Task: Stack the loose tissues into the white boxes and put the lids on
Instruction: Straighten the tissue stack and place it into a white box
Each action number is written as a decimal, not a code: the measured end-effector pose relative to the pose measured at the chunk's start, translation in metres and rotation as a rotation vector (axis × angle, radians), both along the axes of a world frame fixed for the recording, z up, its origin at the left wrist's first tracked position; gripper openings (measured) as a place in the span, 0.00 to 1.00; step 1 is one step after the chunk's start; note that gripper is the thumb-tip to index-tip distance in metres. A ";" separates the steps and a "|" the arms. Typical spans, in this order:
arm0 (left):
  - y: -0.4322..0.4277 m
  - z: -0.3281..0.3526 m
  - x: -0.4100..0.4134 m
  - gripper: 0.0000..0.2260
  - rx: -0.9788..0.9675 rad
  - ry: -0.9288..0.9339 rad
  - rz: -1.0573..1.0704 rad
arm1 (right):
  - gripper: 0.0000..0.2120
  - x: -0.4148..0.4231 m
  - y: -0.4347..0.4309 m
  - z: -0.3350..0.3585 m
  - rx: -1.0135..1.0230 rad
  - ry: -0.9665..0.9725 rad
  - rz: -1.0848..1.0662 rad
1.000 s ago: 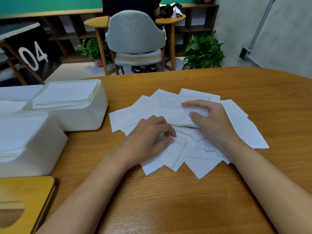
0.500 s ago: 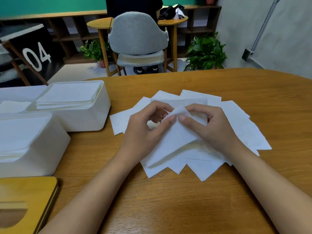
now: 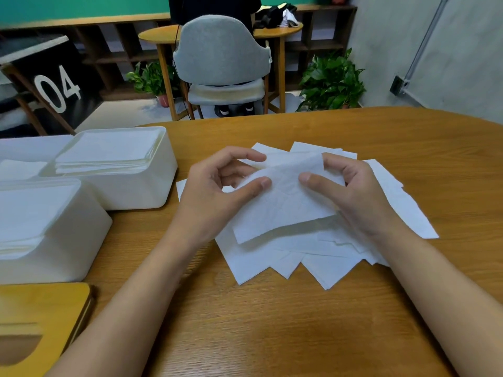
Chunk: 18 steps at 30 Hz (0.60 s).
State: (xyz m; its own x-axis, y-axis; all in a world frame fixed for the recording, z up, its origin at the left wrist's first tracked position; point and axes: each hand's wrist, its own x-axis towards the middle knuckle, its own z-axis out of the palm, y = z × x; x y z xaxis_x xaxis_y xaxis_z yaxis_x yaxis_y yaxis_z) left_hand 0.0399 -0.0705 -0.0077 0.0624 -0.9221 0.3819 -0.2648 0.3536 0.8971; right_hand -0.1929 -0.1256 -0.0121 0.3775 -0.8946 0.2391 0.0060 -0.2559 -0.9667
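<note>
Head view: the left hand [image 3: 215,194] and right hand [image 3: 353,197] each pinched one tissue [image 3: 283,210] between thumb and fingers, holding it just above the pile of loose tissues [image 3: 321,268] on the table [image 3: 272,336]. At the left stood the far white box [image 3: 136,194] and the near white box [image 3: 68,254], both lidless and holding stacked tissues. A wooden lid [image 3: 40,308] lay at the near-left corner.

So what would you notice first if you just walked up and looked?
Most likely the hands in the middle: the left hand and the right hand pinch a single tissue between them, just above a messy pile of loose tissues on the wooden table. Next come two white boxes at the left, a far box and a near box, both without lids and already filled with white sheets.
</note>
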 end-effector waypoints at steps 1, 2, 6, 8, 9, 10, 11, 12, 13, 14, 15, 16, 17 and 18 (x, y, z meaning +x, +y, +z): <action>0.000 0.000 -0.001 0.11 0.009 -0.020 -0.002 | 0.10 0.001 0.001 -0.001 -0.017 0.028 0.017; 0.001 -0.001 -0.002 0.09 0.012 -0.040 0.002 | 0.10 0.002 0.002 -0.002 -0.036 0.059 0.031; -0.001 -0.005 -0.002 0.07 0.010 -0.073 0.069 | 0.13 0.009 0.004 -0.007 -0.081 0.136 0.054; -0.002 -0.006 -0.002 0.07 0.022 -0.059 0.091 | 0.14 0.010 0.005 -0.008 -0.123 0.168 0.038; -0.002 -0.006 -0.002 0.07 0.030 -0.053 0.095 | 0.16 0.010 0.005 -0.008 -0.133 0.174 0.041; -0.002 -0.007 -0.003 0.07 0.036 -0.050 0.098 | 0.17 0.010 0.005 -0.008 -0.136 0.173 0.051; -0.002 -0.007 -0.004 0.07 0.042 -0.049 0.099 | 0.20 0.010 0.006 -0.008 -0.134 0.172 0.061; -0.001 -0.007 -0.005 0.07 0.048 -0.047 0.096 | 0.23 0.011 0.006 -0.008 -0.136 0.177 0.066; -0.002 -0.007 -0.005 0.06 0.054 -0.045 0.093 | 0.25 0.011 0.007 -0.007 -0.150 0.191 0.062; -0.002 -0.008 -0.006 0.06 0.057 -0.042 0.089 | 0.27 0.012 0.007 -0.007 -0.169 0.212 0.052; -0.002 -0.008 -0.006 0.06 0.059 -0.039 0.087 | 0.29 0.012 0.007 -0.006 -0.190 0.233 0.043; -0.002 -0.009 -0.006 0.06 0.057 -0.037 0.086 | 0.30 0.012 0.007 -0.007 -0.208 0.250 0.038; -0.003 -0.010 -0.006 0.06 0.054 -0.041 0.086 | 0.32 0.011 0.007 -0.007 -0.223 0.262 0.037; -0.003 -0.011 -0.007 0.06 0.049 -0.048 0.086 | 0.33 0.012 0.007 -0.006 -0.239 0.268 0.038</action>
